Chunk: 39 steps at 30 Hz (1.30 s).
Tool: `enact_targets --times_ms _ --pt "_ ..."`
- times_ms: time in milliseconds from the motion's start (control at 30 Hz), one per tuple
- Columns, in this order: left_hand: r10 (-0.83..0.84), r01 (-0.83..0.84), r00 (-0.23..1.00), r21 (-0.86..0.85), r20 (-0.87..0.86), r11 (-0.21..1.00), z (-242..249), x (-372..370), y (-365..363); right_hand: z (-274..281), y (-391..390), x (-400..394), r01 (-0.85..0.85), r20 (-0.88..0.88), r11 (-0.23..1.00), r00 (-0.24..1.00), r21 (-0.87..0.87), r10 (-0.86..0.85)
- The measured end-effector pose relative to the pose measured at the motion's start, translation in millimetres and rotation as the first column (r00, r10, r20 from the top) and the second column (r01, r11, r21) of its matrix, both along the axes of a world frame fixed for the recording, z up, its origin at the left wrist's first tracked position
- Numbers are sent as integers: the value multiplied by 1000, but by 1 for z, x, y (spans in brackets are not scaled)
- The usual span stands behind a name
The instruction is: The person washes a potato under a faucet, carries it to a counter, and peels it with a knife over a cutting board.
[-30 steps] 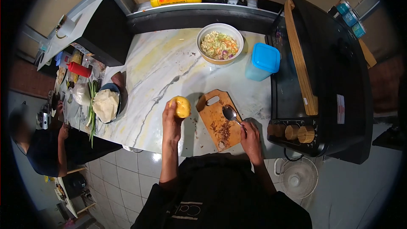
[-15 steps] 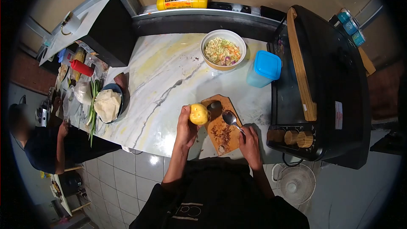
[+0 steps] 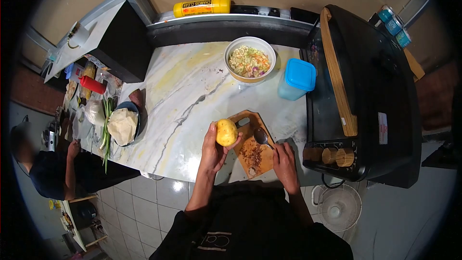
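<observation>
A yellow potato (image 3: 226,132) is held up in my left hand (image 3: 212,150), left of the wooden cutting board (image 3: 248,116). Its skin looks mostly scraped off, with a few dark specks. My right hand (image 3: 286,165) grips the handle of a metal spoon (image 3: 261,136); the spoon's bowl hangs over the right side of the board. Brown peel scrapings (image 3: 253,153) lie scattered across the board. Spoon and potato are apart from each other.
A bowl of shredded vegetables (image 3: 249,62) and a blue-lidded container (image 3: 297,79) stand behind the board. At right is a black oven (image 3: 370,91). Green onions (image 3: 107,137) and a plate of pale wrappers (image 3: 123,126) lie left. Another person (image 3: 53,173) works at far left.
My left hand has turned the potato, and its fingers now show beneath it. The spoon stays nearly in place over the board. The view has shifted slightly.
</observation>
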<state>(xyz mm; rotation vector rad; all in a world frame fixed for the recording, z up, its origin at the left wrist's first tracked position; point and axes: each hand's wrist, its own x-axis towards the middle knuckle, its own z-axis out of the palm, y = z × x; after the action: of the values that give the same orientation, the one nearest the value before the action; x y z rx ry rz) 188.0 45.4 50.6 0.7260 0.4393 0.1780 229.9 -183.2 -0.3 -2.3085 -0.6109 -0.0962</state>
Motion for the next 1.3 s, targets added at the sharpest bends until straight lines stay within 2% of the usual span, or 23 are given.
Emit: enact_targets --times_ms 200,400,500,567,667,767,1000,1100,1200,1300 --pt "-21 22 999 10 -26 1000 2 2 -3 14 3 7 32 -170 987 985 159 -5" --pt "-38 38 998 -6 -52 999 5 5 -7 9 2 7 46 -123 982 992 185 -23" --pt "-59 58 997 -14 -46 998 -4 8 -6 9 1 4 75 -238 973 971 217 -22" --pt "-60 60 997 -11 -49 998 -14 11 -4 10 2 4 85 -203 973 978 214 -41" --pt "-101 104 992 50 -71 993 -26 12 -1 12 2 4 94 -185 969 981 226 -53" --pt "-80 90 989 84 -124 992 -14 18 -11 13 1 6 112 -200 959 978 262 -60" --pt "-142 146 989 94 -48 985 -7 24 -18 18 1 4 156 -278 949 958 273 -77" --pt "-196 199 980 107 -34 974 -7 24 -16 13 5 4 134 -276 942 960 307 -47" --pt "-234 238 970 78 -57 968 -13 21 -12 20 9 6 116 -444 926 894 360 60" --pt "-226 230 973 77 -56 970 -14 19 -12 27 16 10 61 -447 853 870 519 209"
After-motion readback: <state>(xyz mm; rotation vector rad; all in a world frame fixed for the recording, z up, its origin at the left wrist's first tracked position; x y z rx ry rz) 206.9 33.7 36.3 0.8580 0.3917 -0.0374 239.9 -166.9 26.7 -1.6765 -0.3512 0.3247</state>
